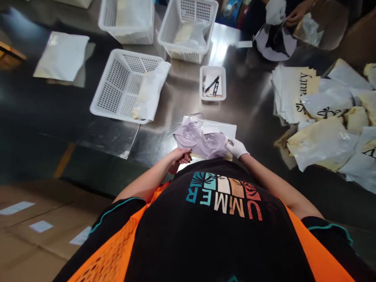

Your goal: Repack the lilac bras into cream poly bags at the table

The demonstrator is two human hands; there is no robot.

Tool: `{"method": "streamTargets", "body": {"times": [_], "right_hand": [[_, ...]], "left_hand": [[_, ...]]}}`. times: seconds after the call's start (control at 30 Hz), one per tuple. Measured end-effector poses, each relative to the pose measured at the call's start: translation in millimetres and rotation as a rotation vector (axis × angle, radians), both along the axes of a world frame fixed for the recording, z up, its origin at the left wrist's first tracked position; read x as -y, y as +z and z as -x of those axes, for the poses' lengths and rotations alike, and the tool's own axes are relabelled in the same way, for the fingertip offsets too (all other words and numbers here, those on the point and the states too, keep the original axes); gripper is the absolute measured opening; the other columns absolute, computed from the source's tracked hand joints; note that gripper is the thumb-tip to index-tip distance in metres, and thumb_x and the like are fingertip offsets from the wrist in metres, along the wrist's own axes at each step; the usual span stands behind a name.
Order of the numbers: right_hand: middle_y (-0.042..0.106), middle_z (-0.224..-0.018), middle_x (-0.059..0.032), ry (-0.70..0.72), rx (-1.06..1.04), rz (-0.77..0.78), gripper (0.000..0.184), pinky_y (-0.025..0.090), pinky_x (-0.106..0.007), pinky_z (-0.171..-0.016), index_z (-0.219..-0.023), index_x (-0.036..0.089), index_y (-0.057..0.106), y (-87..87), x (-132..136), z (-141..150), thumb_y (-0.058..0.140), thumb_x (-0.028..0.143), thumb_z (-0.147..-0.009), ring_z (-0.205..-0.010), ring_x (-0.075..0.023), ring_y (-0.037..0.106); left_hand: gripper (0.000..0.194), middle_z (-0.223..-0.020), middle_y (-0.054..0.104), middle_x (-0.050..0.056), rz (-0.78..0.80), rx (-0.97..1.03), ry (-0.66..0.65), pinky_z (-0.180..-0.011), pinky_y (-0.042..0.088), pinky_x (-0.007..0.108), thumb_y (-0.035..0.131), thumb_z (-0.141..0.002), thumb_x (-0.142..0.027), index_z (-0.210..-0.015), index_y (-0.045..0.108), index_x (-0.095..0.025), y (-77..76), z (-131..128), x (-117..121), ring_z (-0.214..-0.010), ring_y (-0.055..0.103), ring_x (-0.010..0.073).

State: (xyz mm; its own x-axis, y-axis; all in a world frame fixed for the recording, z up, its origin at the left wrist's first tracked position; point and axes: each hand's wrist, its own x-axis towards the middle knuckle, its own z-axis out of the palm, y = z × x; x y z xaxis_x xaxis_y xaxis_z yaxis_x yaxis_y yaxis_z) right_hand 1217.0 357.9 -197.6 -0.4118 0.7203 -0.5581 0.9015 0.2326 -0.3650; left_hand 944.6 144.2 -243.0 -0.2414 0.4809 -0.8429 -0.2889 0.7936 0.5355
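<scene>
A lilac bra (210, 147) lies spread at the table's near edge, with shiny clear plastic in its cups and thin straps at the top. My left hand (181, 156) is bare, its fingers closed on the bra's lower left edge. In a white glove, my right hand (238, 149) pinches the bra's right end. Beneath the bra is a white sheet or bag (226, 127), partly covered. Just beyond, a small white tray (213, 98) holds a black pen and another slim dark tool.
White baskets (105, 86) (126, 33) (183, 55) with bags stand ahead and left. White bags (63, 56) lie far left. Printed bags (293, 94) and crumpled bags (326, 141) cover the right side. Across the table, a co-worker's hands hold another lilac bra (276, 51).
</scene>
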Motion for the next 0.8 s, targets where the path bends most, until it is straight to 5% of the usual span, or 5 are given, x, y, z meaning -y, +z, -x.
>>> {"method": "streamTargets", "body": {"times": [0.23,0.33,0.57,0.67,0.8], "right_hand": [[0.077,-0.132,-0.0187,0.034,0.01,0.01,0.042,0.054,-0.027,-0.096,-0.136,0.008,0.075,-15.4,8.2,42.6,0.062,0.033,-0.104,-0.114,-0.026,0.074],[0.08,-0.114,-0.0168,0.059,0.066,0.03,0.032,0.052,-0.025,-0.081,-0.117,0.009,0.079,-24.9,9.4,60.6,0.065,0.033,-0.102,-0.094,-0.0216,0.072],[0.078,-0.096,-0.0105,0.064,0.072,0.066,0.019,0.048,-0.024,-0.076,-0.106,0.008,0.078,-40.1,9.9,74.3,0.067,0.018,-0.094,-0.082,-0.017,0.065],[0.078,-0.117,-0.0163,0.014,0.058,0.021,0.032,0.053,-0.027,-0.09,-0.124,0.008,0.075,-32.5,10.9,70.9,0.06,0.022,-0.099,-0.1,-0.0219,0.07],[0.067,-0.145,-0.0217,0.201,-0.166,-0.181,0.048,0.048,-0.038,-0.118,-0.143,0.009,0.067,-4.8,25.7,74.3,0.059,0.031,-0.102,-0.131,-0.0311,0.064]], "left_hand": [[0.007,-0.116,0.076,0.017,-0.29,-0.833,-0.244,-0.107,0.05,0.043,0.074,-0.092,-0.026,-0.093,0.074,-0.02,9.2,22.3,-36.6,-0.123,0.067,0.0354],[0.044,-0.145,0.065,0.025,-0.278,-0.999,-0.355,-0.117,0.044,0.051,0.079,-0.087,-0.02,-0.13,0.072,-0.014,2.0,12.8,-64.7,-0.138,0.057,0.0422],[0.051,-0.111,0.075,0.013,-0.259,-0.826,-0.196,-0.103,0.053,0.043,0.086,-0.078,-0.017,-0.127,0.072,-0.016,-7.3,6.6,-69.4,-0.111,0.069,0.0325],[0.019,-0.079,0.069,0.001,-0.242,-0.631,-0.005,-0.083,0.057,0.034,0.082,-0.081,-0.026,-0.093,0.071,-0.019,-0.3,17.9,-58.4,-0.083,0.07,0.0222],[0.028,-0.078,0.072,0.002,-0.372,-0.404,0.165,-0.062,0.052,0.027,0.082,-0.08,-0.038,-0.087,0.061,-0.02,25.8,27.2,-38.7,-0.07,0.072,0.0193]]}}
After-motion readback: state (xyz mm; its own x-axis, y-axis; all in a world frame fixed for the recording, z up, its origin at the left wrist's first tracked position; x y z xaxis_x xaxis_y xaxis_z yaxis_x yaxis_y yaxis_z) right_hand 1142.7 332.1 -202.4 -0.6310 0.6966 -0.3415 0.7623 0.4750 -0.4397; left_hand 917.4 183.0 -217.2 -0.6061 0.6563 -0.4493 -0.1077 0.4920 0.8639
